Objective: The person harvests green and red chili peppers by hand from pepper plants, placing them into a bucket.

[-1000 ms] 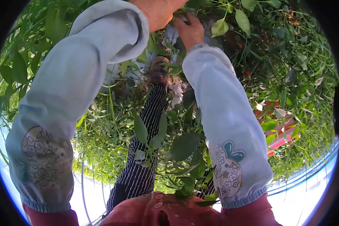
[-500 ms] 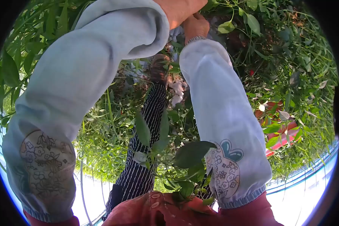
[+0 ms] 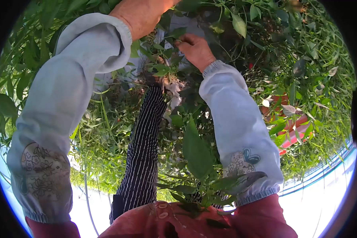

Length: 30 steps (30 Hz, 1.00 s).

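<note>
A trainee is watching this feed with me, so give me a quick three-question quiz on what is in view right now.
1. True or false: both forearms wear pale blue sleeve covers with a floral print near the upper arm.
2. Multiple choice: the trouser leg between the arms is A) plain, B) striped, C) checked.
3. Short answer: which is partly cut off by the picture's top edge, the left hand or the right hand?

Key: 1 true; 2 B; 3 left hand.
</note>
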Each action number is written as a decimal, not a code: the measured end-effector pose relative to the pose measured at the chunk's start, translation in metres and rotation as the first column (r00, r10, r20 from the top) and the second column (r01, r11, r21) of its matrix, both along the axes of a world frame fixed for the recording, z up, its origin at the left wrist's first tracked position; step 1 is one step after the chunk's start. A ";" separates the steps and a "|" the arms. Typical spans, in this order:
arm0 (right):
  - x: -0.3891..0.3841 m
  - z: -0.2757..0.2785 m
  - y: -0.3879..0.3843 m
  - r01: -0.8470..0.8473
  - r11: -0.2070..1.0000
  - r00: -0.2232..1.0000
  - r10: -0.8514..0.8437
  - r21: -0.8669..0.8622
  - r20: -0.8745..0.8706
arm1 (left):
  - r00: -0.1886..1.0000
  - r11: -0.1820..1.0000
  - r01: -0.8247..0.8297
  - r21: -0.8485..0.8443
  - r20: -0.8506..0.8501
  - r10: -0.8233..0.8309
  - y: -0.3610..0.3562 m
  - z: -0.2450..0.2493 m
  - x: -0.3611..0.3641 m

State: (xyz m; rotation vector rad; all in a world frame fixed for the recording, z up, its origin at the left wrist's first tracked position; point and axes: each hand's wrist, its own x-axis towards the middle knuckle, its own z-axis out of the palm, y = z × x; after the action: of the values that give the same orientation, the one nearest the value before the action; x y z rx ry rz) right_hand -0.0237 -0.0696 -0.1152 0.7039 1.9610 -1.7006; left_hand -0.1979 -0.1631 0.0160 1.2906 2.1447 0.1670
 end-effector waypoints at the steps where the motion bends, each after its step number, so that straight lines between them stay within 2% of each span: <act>1: 0.002 0.000 -0.003 -0.102 0.991 0.995 0.102 0.087 -0.002 | 1.000 0.999 -0.015 0.036 -0.006 0.015 -0.001 -0.001 0.000; 3: 0.004 0.007 -0.017 -0.293 0.922 0.954 0.297 0.254 0.023 | 1.000 0.996 -0.005 0.087 -0.010 0.006 -0.003 -0.006 0.000; 6: 0.002 -0.009 -0.037 -0.494 0.772 0.833 0.553 0.399 -0.038 | 0.998 0.998 0.059 0.012 -0.034 -0.058 0.000 -0.001 0.005; 7: 0.000 -0.008 -0.036 -0.537 0.767 0.814 0.580 0.351 -0.021 | 0.988 0.992 0.123 -0.005 -0.090 -0.123 -0.001 0.002 0.007; 10: 0.008 0.007 -0.037 -0.408 0.857 0.883 0.458 0.316 -0.100 | 0.931 0.954 0.300 -0.014 -0.215 -0.295 -0.007 0.009 0.017; 12: 0.015 0.020 -0.027 -0.380 0.924 0.923 0.382 0.043 -0.050 | 0.882 0.908 0.418 0.036 -0.255 -0.396 -0.022 0.002 0.034; 13: 0.017 0.022 -0.024 -0.349 0.933 0.937 0.349 -0.091 -0.021 | 0.823 0.845 0.522 0.116 -0.327 -0.464 -0.028 -0.006 0.043; 16: 0.024 0.010 -0.027 -0.231 0.946 0.961 0.185 -0.229 -0.204 | 0.872 0.876 0.465 -0.129 -0.105 -0.479 -0.044 -0.005 0.066; 18: 0.031 0.008 -0.028 -0.132 0.935 0.978 0.069 -0.328 -0.198 | 0.923 0.918 0.379 -0.117 -0.031 -0.385 -0.047 -0.010 0.068; 19: 0.034 0.011 -0.028 -0.065 0.926 0.991 0.017 -0.373 -0.133 | 0.933 0.926 0.358 -0.119 0.000 -0.361 -0.044 -0.009 0.067; 21: 0.038 0.016 -0.024 -0.035 0.931 0.920 -0.112 -0.362 -0.376 | 0.941 0.938 0.336 -0.080 0.007 -0.337 -0.037 -0.013 0.066; 23: 0.040 0.023 -0.018 0.212 0.733 0.959 -0.284 -0.646 -0.007 | 0.943 0.920 0.332 -0.207 0.049 -0.329 -0.033 -0.017 0.065; 25: 0.045 0.040 -0.014 0.170 0.747 0.974 -0.228 -0.642 -0.007 | 0.925 0.882 0.377 -0.283 0.062 -0.375 -0.033 -0.026 0.058; 28: 0.056 0.060 -0.013 0.511 0.391 0.858 -0.282 -0.766 0.428 | 0.933 0.912 0.358 -0.200 0.118 -0.340 -0.047 -0.023 0.054; 29: 0.054 0.074 -0.009 0.548 0.463 0.835 -0.267 -0.697 0.480 | 0.927 0.912 0.369 -0.176 0.144 -0.347 -0.048 -0.022 0.053; 30: 0.055 0.079 -0.009 0.515 0.524 0.853 -0.235 -0.679 0.466 | 0.928 0.914 0.367 -0.175 0.139 -0.346 -0.048 -0.020 0.053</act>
State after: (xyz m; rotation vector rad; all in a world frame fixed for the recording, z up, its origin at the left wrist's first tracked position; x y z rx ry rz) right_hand 0.0310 -0.0788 -0.0367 1.0045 0.6672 -2.2676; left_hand -0.1449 -0.2111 -0.0045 1.4914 1.7511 -0.1265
